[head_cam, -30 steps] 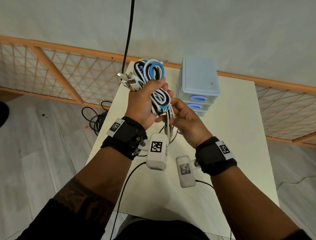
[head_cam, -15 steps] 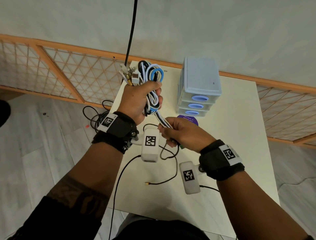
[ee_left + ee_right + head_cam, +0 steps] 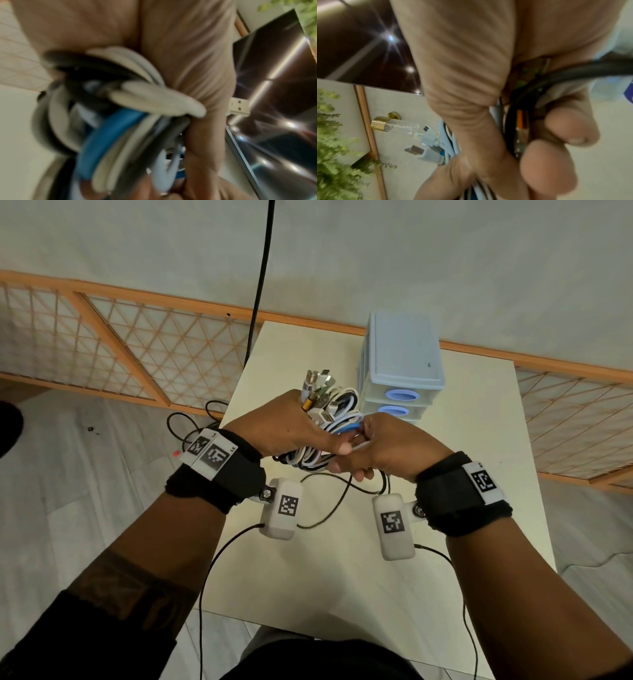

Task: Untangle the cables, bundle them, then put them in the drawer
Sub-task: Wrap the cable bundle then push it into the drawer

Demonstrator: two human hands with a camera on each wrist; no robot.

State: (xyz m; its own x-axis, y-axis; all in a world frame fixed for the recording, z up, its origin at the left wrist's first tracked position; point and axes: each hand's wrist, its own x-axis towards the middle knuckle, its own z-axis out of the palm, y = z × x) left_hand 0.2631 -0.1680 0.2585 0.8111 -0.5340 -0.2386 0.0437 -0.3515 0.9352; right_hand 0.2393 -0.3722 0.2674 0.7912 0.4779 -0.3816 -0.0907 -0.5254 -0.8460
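Observation:
A bundle of white, black and blue cables [image 3: 330, 419] [image 3: 120, 121] is held above the cream table [image 3: 342, 573]. My left hand [image 3: 291, 429] grips it from the left, with metal plugs [image 3: 317, 386] sticking out at the top. From the right, my right hand [image 3: 383, 445] curls its fingers round the same bundle; the black cable [image 3: 573, 73] runs under its fingertips [image 3: 570, 127]. Just behind the hands stands a pale blue drawer unit [image 3: 402, 371], its drawers closed.
A thin black cable [image 3: 325, 501] lies looped on the table under the hands. More black cable [image 3: 185, 426] lies on the floor at the left. A black cord [image 3: 262, 278] hangs down the wall. Wooden lattice panels [image 3: 120, 361] line the wall base.
Both hands dropped lower and came together. The left hand tilted the bundle down toward the drawers, and the right hand rose from the trailing ends to clasp the bundle itself.

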